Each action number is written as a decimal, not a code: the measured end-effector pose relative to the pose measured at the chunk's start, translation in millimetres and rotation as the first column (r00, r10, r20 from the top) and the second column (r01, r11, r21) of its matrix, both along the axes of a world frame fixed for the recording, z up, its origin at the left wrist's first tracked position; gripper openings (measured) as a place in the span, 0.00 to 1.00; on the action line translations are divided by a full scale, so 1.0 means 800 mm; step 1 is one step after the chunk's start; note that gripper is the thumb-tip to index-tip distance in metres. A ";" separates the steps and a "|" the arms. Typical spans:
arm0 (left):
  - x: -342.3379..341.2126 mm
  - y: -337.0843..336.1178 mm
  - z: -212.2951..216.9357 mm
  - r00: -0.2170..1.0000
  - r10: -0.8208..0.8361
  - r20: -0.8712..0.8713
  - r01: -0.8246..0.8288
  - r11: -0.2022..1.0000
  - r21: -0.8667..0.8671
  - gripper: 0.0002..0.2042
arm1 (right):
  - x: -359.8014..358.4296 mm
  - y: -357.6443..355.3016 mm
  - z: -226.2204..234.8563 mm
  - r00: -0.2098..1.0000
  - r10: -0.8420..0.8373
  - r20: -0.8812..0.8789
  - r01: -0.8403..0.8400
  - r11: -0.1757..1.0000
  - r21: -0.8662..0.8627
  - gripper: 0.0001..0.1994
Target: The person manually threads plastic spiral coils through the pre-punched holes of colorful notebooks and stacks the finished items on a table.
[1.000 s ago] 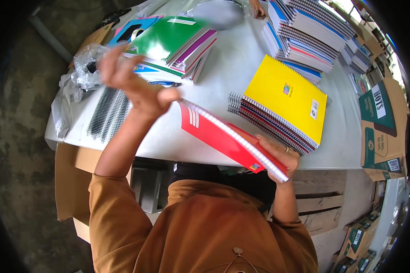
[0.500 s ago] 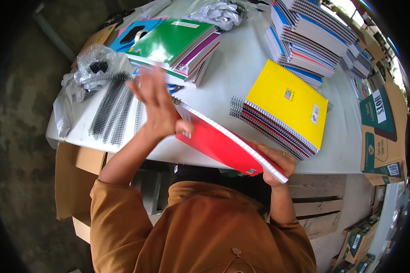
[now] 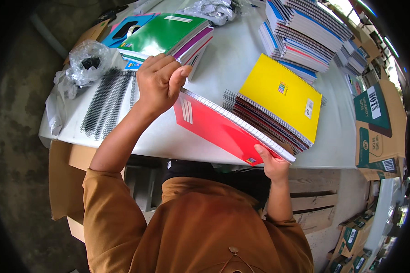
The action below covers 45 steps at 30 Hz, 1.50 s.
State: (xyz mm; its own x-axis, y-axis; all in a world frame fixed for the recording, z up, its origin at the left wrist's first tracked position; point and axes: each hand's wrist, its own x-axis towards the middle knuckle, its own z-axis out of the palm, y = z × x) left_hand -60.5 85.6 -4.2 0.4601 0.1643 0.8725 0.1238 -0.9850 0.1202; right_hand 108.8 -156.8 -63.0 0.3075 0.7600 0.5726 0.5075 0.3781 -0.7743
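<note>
**Red notebook held over the worktop edge**

Black spiral coils (image 3: 105, 103) lie at the left of the white worktop (image 3: 223, 59). The left hand (image 3: 158, 84) closes its grip over the red notebook (image 3: 223, 129) at its top corner, apparently steadying the spine. The right hand (image 3: 272, 164) pinches the lower corner, keeping it tilted. Just beyond, a yellow-covered stack (image 3: 273, 104) rests flat.

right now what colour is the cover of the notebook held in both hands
Red, with pale stripes near the spiral edge; the notebook shows best in the head view.
</note>
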 end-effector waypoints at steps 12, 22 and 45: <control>0.003 -0.002 -0.042 0.963 0.108 0.246 -0.171 0.953 0.250 0.46 | -0.011 -0.010 -0.011 0.967 -0.073 0.244 0.043 0.991 0.126 0.15; -0.013 0.016 -0.088 0.974 -0.065 0.219 0.020 0.979 0.204 0.53 | -0.010 -0.008 -0.014 0.982 -0.009 0.190 -0.020 0.989 0.147 0.14; -0.002 -0.018 0.008 0.999 -0.012 0.038 0.020 0.976 -0.215 0.17 | 0.009 0.003 0.001 0.988 0.129 -0.091 -0.131 0.991 -0.019 0.10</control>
